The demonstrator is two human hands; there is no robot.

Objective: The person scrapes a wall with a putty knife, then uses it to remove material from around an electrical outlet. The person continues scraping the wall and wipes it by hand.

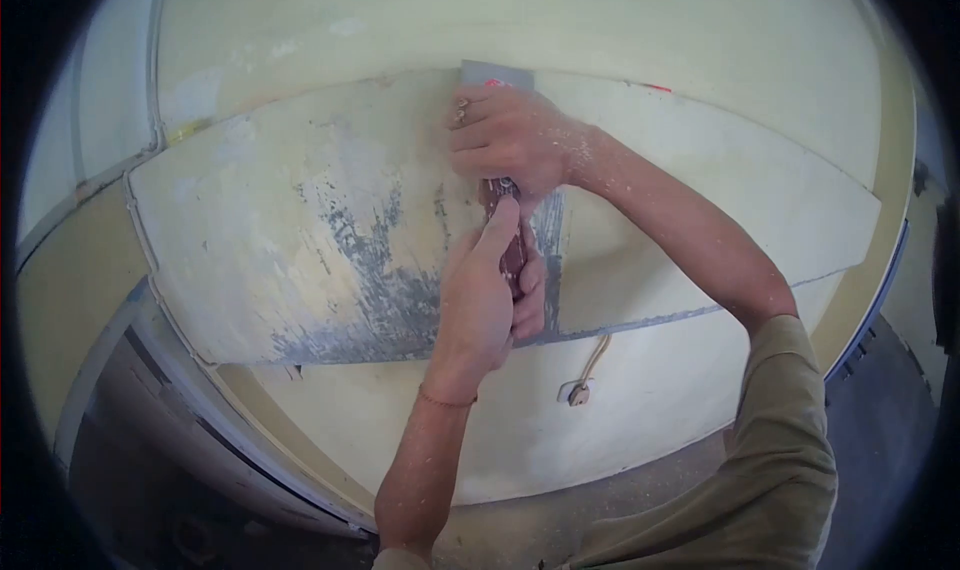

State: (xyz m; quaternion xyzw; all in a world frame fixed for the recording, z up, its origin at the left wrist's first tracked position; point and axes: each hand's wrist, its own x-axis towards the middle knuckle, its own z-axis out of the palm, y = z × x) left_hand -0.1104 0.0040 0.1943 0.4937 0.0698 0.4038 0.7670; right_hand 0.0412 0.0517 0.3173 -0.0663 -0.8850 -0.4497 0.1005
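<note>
- Scraper (513, 258) in the upper middle of the frame, upright in front of the wall (650, 205), its grey blade (498, 72) uppermost; whether the blade touches the wall, I cannot tell.
- Left hand (476, 305) wraps the brown handle from below, thumb laid along it; a thin bracelet (447, 400) circles that wrist.
- Right hand (512, 138) is folded over the scraper just under the blade's top edge, with a ring (460, 110) on a finger.
- Dark grey patches (375, 245) mark the wall left of the hands.
- Below right of centre, a pale cable (597, 358) meets a small fitting (577, 394).
</note>
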